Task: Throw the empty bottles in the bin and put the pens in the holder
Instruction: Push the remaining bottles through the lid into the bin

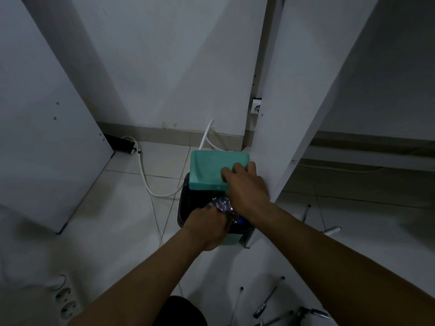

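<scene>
A dark bin stands on the tiled floor beside a white desk panel. Its teal lid is tilted up and back, and my right hand grips the lid's near right corner. My left hand is closed around a crumpled clear plastic bottle and holds it in the bin's open mouth. Something blue shows inside the bin. Several pens lie on the floor: one to the right of the bin, a white one farther right, and several at the bottom right.
White desk panels rise at the left and right of the bin. White cables run across the floor from a plug by the wall. A white power strip lies at the bottom left. A wall socket sits behind the right panel.
</scene>
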